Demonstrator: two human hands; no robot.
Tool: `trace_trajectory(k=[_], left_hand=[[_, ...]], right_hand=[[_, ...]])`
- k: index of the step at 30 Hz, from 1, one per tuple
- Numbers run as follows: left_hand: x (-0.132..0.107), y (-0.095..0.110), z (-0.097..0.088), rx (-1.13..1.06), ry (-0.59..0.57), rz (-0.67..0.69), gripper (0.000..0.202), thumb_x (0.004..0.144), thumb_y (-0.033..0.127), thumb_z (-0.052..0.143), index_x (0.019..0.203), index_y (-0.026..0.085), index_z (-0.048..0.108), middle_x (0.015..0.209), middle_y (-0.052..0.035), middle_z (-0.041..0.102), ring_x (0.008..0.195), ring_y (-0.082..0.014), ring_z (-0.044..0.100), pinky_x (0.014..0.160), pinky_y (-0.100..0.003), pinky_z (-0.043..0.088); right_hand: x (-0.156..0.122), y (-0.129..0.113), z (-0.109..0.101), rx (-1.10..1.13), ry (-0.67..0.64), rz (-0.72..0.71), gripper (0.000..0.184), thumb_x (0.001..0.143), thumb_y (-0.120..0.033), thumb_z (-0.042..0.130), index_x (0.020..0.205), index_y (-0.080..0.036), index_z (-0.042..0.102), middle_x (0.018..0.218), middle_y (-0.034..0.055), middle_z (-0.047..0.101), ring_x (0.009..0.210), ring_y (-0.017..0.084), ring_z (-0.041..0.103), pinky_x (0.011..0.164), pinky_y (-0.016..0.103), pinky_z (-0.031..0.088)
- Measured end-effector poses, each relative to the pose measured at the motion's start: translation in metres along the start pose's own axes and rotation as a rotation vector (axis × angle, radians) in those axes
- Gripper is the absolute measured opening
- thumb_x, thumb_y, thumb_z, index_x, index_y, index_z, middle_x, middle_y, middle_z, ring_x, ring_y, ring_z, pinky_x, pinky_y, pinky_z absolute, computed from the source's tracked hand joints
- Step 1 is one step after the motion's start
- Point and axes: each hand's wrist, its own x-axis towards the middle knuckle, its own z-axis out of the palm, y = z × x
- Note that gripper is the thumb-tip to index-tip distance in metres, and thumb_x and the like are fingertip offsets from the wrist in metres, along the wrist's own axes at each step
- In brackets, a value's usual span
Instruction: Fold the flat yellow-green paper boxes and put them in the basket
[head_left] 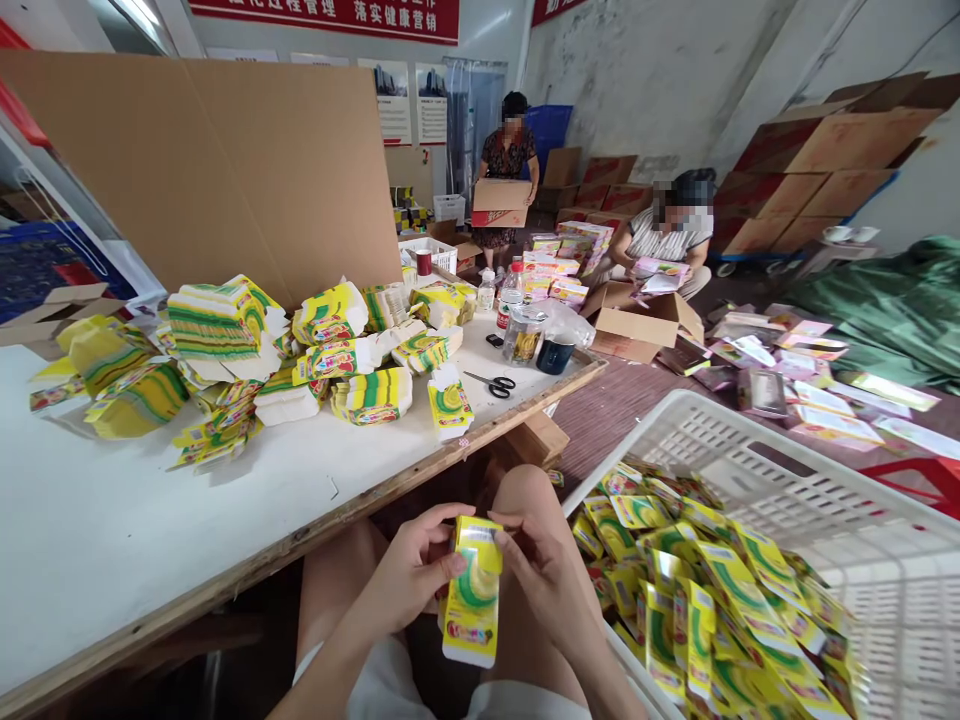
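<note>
Over my lap I hold a small yellow and green printed carton [472, 600] upright between both hands. My left hand [412, 575] grips its left side, thumb pressed on the top flap. My right hand [544, 575] pinches the top right edge with its fingertips. A white plastic basket [885, 560] at my right holds several finished yellow cartons [697, 590]. On the white table [112, 520] to my left lie stacks of flat yellow carton blanks [300, 350].
Scissors [491, 383], a glass jar [523, 335], a dark cup [555, 355] and bottles stand at the table's far corner. A big cardboard sheet [225, 170] leans behind the stacks. Two other people work with boxes further back. Pink packs [810, 390] litter the floor.
</note>
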Motion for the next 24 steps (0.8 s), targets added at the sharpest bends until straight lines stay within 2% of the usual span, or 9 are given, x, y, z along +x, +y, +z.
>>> trace_trajectory(k=[4, 8, 11, 13, 15, 17, 20, 22, 24], left_hand=[[0.007, -0.007, 0.010, 0.022, -0.011, -0.005, 0.043, 0.080, 0.027, 0.075, 0.120, 0.016, 0.063, 0.100, -0.0101, 0.077, 0.081, -0.0198, 0.070, 0.074, -0.029, 0.053], [0.014, -0.008, 0.023, 0.156, -0.062, 0.076, 0.038, 0.084, 0.025, 0.070, 0.121, 0.015, 0.065, 0.109, -0.0124, 0.076, 0.097, -0.0244, 0.072, 0.082, -0.031, 0.055], [0.034, 0.002, 0.021, 0.338, -0.068, 0.216, 0.048, 0.091, 0.031, 0.063, 0.137, 0.018, 0.056, 0.123, -0.0146, 0.072, 0.111, -0.0273, 0.069, 0.093, -0.037, 0.056], [0.059, 0.012, 0.009, 0.609, 0.048, 0.384, 0.058, 0.094, 0.034, 0.059, 0.148, 0.021, 0.044, 0.140, -0.0150, 0.062, 0.127, -0.0277, 0.060, 0.106, -0.042, 0.050], [0.090, 0.020, -0.009, 1.019, 0.265, 0.523, 0.065, 0.092, 0.034, 0.062, 0.151, 0.019, 0.039, 0.153, -0.0156, 0.049, 0.143, -0.0295, 0.043, 0.118, -0.049, 0.037], [0.120, 0.024, -0.030, 1.126, 0.329, 0.534, 0.063, 0.086, 0.027, 0.069, 0.145, 0.016, 0.048, 0.151, -0.0178, 0.050, 0.147, -0.0355, 0.035, 0.120, -0.060, 0.028], [0.143, 0.023, -0.055, 1.190, 0.330, 0.547, 0.033, 0.088, 0.019, 0.065, 0.120, 0.016, 0.070, 0.131, -0.0171, 0.068, 0.130, -0.0362, 0.058, 0.110, -0.059, 0.045], [0.139, 0.018, -0.061, 1.217, 0.337, 0.592, 0.026, 0.093, 0.016, 0.055, 0.110, 0.017, 0.074, 0.121, -0.0149, 0.074, 0.118, -0.0323, 0.067, 0.103, -0.053, 0.054], [0.118, 0.012, -0.057, 1.230, 0.350, 0.665, 0.032, 0.097, 0.014, 0.046, 0.115, 0.018, 0.073, 0.124, -0.0137, 0.073, 0.119, -0.0292, 0.068, 0.103, -0.050, 0.055]], right_hand=[[0.000, 0.007, -0.005, 0.071, 0.072, 0.021, 0.027, 0.077, -0.047, 0.078, 0.085, -0.022, 0.075, 0.082, 0.0062, 0.073, 0.078, 0.025, 0.068, 0.071, 0.033, 0.056], [-0.006, 0.011, -0.010, 0.135, 0.177, 0.011, 0.028, 0.071, -0.045, 0.084, 0.075, -0.019, 0.074, 0.077, 0.0054, 0.072, 0.076, 0.023, 0.067, 0.069, 0.032, 0.056], [-0.010, 0.013, -0.015, 0.266, 0.438, -0.069, 0.028, 0.070, -0.040, 0.086, 0.083, -0.020, 0.072, 0.074, 0.0004, 0.070, 0.063, 0.015, 0.064, 0.058, 0.025, 0.052], [-0.012, 0.018, -0.019, 0.460, 0.715, -0.177, 0.031, 0.069, -0.039, 0.087, 0.088, -0.024, 0.068, 0.073, -0.0042, 0.068, 0.060, 0.012, 0.062, 0.056, 0.022, 0.051], [-0.015, 0.026, -0.021, 0.641, 0.840, -0.170, 0.033, 0.069, -0.042, 0.087, 0.087, -0.024, 0.066, 0.078, -0.0036, 0.071, 0.065, 0.013, 0.067, 0.061, 0.024, 0.054], [-0.018, 0.037, -0.021, 0.705, 0.776, -0.015, 0.035, 0.068, -0.046, 0.087, 0.086, -0.023, 0.068, 0.084, 0.0011, 0.074, 0.069, 0.015, 0.069, 0.061, 0.025, 0.056], [-0.025, 0.053, -0.017, 0.626, 0.635, 0.138, 0.035, 0.067, -0.048, 0.085, 0.088, -0.022, 0.073, 0.075, 0.0026, 0.072, 0.058, 0.016, 0.065, 0.051, 0.026, 0.052], [-0.026, 0.056, -0.013, 0.565, 0.572, 0.149, 0.029, 0.069, -0.049, 0.083, 0.080, -0.023, 0.074, 0.068, 0.0021, 0.069, 0.054, 0.016, 0.062, 0.048, 0.027, 0.051], [-0.023, 0.050, -0.008, 0.536, 0.538, 0.152, 0.028, 0.070, -0.050, 0.082, 0.074, -0.022, 0.074, 0.066, 0.0030, 0.070, 0.055, 0.017, 0.063, 0.050, 0.028, 0.052]])
